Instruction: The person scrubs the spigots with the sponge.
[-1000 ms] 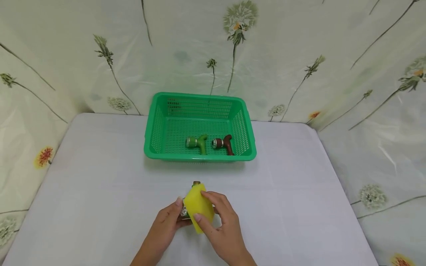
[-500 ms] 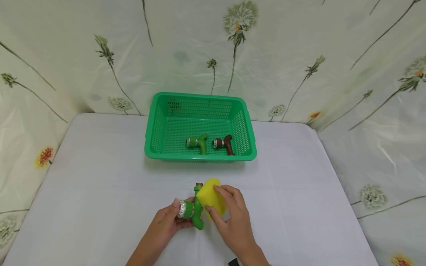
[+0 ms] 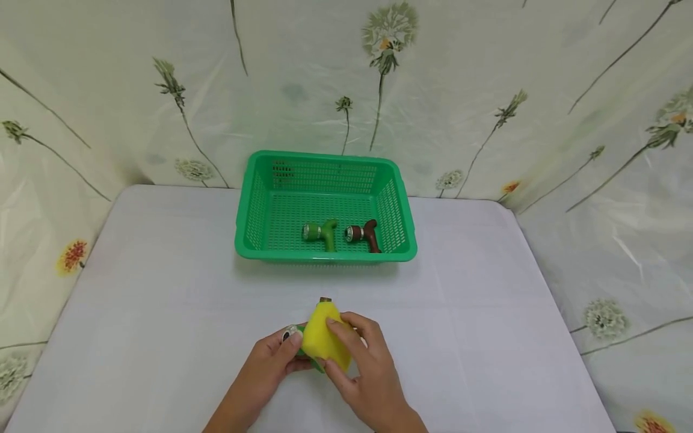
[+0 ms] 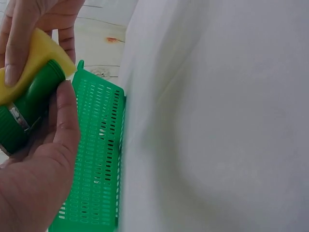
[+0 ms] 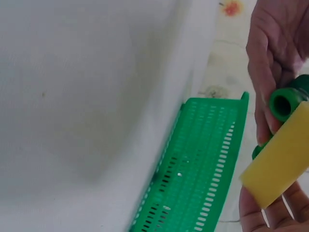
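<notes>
Near the front of the table my left hand grips a green plastic tap with a silver-trimmed knob. Its brownish threaded end pokes out at the top in the head view. A yellow sponge lies against the tap, covering most of its body from above. My right hand holds that sponge between thumb and fingers, pressing it to the tap's side. From the right wrist, the tap's round open mouth shows beside the sponge, with my left fingers behind it.
A green perforated basket stands at the back of the white-covered table. Inside lie a green tap and a dark brown tap, side by side. A flower-patterned sheet hangs behind and at both sides.
The sponge swung off to the right half a second ago, baring the tap, and is back over it now. The tap has turned slightly in my left hand. The basket stayed still.
</notes>
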Motion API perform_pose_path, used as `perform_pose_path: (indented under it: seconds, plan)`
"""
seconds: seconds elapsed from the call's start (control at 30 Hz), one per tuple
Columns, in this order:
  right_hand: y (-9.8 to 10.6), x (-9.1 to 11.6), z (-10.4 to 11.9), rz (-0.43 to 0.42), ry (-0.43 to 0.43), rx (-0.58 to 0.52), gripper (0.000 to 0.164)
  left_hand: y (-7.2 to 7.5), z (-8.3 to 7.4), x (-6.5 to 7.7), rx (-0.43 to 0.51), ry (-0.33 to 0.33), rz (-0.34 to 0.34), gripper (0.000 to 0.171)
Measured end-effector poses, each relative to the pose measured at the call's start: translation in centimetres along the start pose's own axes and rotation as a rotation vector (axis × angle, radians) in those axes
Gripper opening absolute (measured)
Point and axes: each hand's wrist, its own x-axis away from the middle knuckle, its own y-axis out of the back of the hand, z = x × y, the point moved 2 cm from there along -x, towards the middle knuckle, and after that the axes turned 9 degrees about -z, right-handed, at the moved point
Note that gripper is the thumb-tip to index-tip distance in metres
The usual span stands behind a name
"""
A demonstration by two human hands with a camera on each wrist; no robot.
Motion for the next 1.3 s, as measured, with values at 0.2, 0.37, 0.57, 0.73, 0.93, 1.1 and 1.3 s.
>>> perform_pose_path:
  seconds: [0.2,0.37,0.57,0.73,0.93,1.1,1.3]
  plan:
    - [0.3,-0.1,-1.8,-0.006,-0.086,0.013,0.066,0.0,-0.1,-0.2,-0.001,-0.027,0.027,0.050]
    - [1.1,-0.3,-2.8,-0.067,-0.145,0.055,0.070,0.1,-0.3,-0.1,0.007,0.000,0.058,0.053]
    - [1.0,-0.3,-1.7,-0.049,-0.089,-0.035,0.055,0.0,-0.4,-0.3,0.021,0.010,0.027,0.052]
    - [0.6,-0.5,-1.1,0.012,-0.052,-0.078,0.053,0.1,-0.4,-0.1,0.003,-0.001,0.028,0.049]
    - [1.0,-0.7,-2.5,-0.010,-0.077,0.018,0.068,0.3,-0.5,-0.1,0.030,-0.024,0.055,0.049]
    - [1.8,-0.6,-3.7,-0.059,-0.171,0.062,0.067,0.3,-0.6,-0.2,0.067,-0.016,0.069,0.049]
    - [2.4,-0.5,-2.8,-0.043,-0.239,-0.009,0.063,0.3,-0.7,-0.4,0.104,-0.016,-0.032,0.046]
